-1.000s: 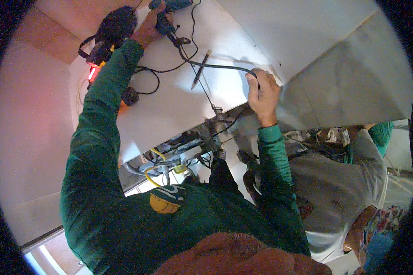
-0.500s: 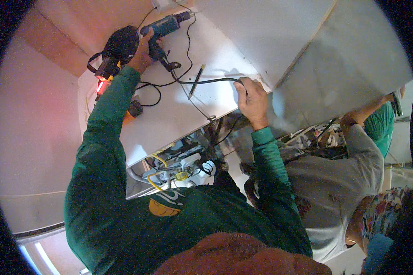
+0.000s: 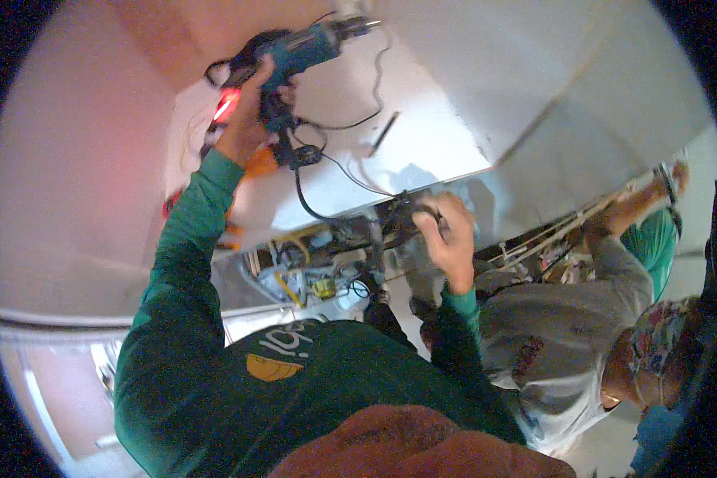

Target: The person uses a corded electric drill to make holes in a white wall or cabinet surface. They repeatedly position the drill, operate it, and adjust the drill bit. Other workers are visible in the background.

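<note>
My left hand [image 3: 251, 115] grips the handle of a teal and black corded power drill [image 3: 304, 56], raised over a white board surface with its chuck pointing up and to the right. The drill is blurred by motion. My right hand [image 3: 452, 243] is closed round the drill's black power cord [image 3: 304, 195], which sags from the handle and runs across past the board's near edge. A dark pencil-like stick [image 3: 385, 134] lies on the white board [image 3: 346, 155], between the two hands.
Beside my left wrist are a glowing red light [image 3: 226, 103] and an orange and black tool [image 3: 260, 162], partly hidden. A thin dark wire [image 3: 378, 80] crosses the board. Below its edge lies clutter with a yellow hose [image 3: 288, 287]. A person in a grey shirt [image 3: 566, 319] works at right.
The drill has shifted right and nearer in the view with my left hand. My right hand has come down off the board, drawing the cord below its edge. The view has also shifted.
</note>
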Tool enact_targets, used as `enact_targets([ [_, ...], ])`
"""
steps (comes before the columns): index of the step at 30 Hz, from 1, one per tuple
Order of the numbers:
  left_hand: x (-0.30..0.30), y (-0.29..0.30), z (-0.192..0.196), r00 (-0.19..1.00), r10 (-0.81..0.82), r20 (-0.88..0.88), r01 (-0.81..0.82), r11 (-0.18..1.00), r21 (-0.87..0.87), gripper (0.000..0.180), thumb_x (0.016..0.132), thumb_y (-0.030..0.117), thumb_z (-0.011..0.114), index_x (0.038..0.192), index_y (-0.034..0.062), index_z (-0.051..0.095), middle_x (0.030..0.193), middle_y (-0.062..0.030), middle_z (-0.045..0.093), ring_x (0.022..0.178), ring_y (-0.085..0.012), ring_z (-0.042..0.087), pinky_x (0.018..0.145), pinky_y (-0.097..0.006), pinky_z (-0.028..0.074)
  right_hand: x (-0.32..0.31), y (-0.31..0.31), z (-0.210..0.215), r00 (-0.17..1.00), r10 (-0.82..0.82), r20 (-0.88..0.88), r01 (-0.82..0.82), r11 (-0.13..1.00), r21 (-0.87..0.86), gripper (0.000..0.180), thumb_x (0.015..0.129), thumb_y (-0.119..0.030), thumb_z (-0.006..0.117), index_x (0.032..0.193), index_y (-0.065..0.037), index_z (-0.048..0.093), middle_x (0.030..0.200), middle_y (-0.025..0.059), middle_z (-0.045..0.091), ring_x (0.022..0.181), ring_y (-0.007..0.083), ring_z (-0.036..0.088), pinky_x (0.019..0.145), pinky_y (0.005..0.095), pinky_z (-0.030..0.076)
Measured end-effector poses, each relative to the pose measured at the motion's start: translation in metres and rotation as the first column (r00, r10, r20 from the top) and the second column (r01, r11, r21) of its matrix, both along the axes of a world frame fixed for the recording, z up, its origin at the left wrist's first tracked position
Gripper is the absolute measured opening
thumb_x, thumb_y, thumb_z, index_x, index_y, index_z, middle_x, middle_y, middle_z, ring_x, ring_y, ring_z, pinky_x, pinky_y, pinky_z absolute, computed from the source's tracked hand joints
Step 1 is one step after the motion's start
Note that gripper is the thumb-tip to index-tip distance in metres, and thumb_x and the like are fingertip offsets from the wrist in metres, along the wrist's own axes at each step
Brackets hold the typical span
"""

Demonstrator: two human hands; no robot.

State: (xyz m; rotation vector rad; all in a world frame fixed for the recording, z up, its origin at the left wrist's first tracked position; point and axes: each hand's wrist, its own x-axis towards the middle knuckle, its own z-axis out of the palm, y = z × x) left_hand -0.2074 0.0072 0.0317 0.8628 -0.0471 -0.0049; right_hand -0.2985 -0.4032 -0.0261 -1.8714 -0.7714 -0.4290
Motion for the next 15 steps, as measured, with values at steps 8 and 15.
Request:
enact_targets([
  [8,-0.150,-0.056,-0.014,0.999,0.038,0.003,-0.037,0.994,-0.100,0.055,0.100,0.057,0.060,0.119,0.0055,0.060,0.088,-0.0077,0.069,0.057,-0.0118,0.059,0.047,-0.025,0.052,-0.135,-0.015,0.013,0.641,0.510,-0.573,-0.419,0.859,0.296,0.056,0.087,-0.046,0.072,0.119,0.000,0.069,0.101,0.0120,0.071,0.088,0.0205,0.064,0.086,0.0362,0.049],
  [15,-0.260,-0.084,-0.039,0.990,0.005,-0.144,-0.032,0.982,-0.187,0.053,0.100,0.058,0.058,0.114,0.0072,0.062,0.086,-0.0038,0.068,0.054,-0.0100,0.062,0.050,-0.022,0.054,-0.193,0.026,0.003,0.621,0.320,-0.716,-0.322,0.936,0.139,0.076,0.095,-0.063,0.060,0.135,0.001,0.059,0.102,0.0109,0.068,0.094,0.0209,0.063,0.094,0.0392,0.048],
])
